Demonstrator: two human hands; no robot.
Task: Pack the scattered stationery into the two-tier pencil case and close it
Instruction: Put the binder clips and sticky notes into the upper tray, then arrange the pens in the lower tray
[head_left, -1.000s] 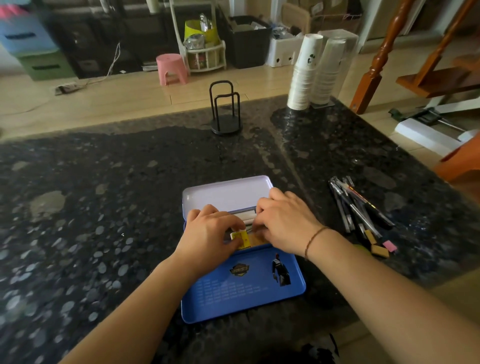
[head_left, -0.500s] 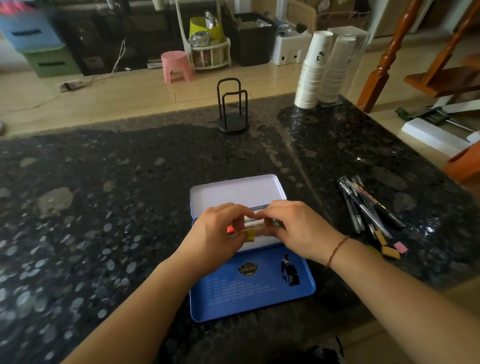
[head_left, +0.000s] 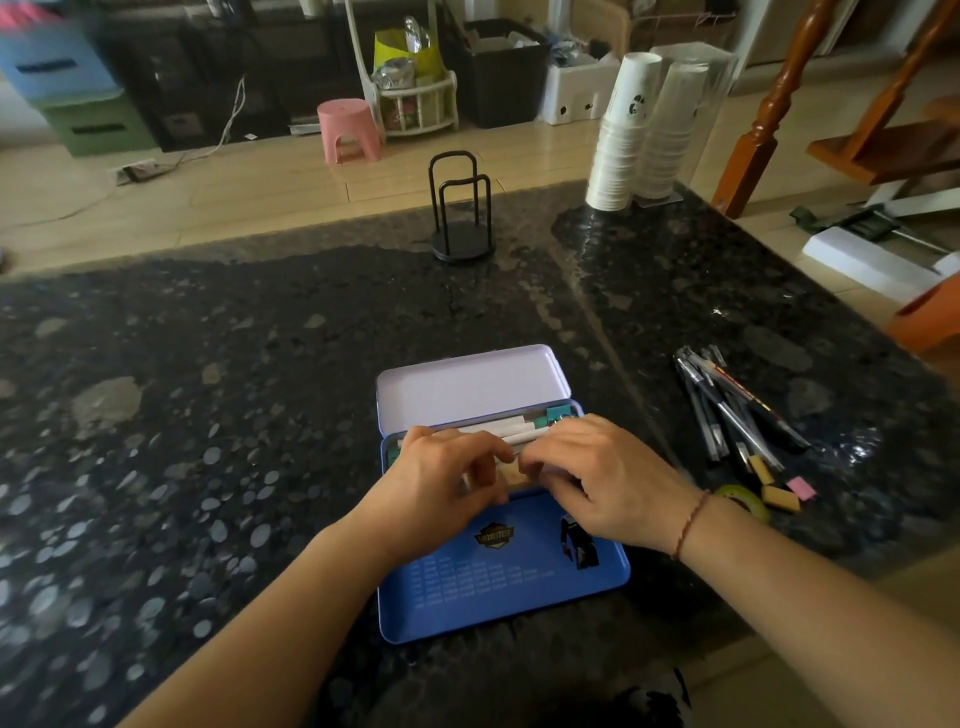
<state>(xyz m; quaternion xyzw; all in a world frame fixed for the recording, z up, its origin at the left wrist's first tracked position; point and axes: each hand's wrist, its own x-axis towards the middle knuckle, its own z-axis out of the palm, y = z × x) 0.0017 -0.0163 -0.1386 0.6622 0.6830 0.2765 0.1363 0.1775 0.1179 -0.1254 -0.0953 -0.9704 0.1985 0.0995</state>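
The blue tin pencil case (head_left: 493, 597) lies open on the dark stone counter, its lid flat toward me and its lavender upper tier (head_left: 467, 384) tipped up at the far side. White pens with teal caps (head_left: 519, 431) lie in the lower compartment. My left hand (head_left: 431, 483) and right hand (head_left: 608, 478) meet over that compartment, fingers curled. Between them they pinch a small tan block (head_left: 517, 475). The hands hide whatever else lies in the compartment.
To the right of the case lie several loose pens (head_left: 727, 410), small tan and pink erasers (head_left: 779, 499) and a green tape roll (head_left: 743, 499). A black wire holder (head_left: 461, 218) and stacked paper cups (head_left: 623, 135) stand along the counter's far edge.
Both hands lifted a bundle of white pens above the case, then came down into the lower compartment. The pens now lie in the case.
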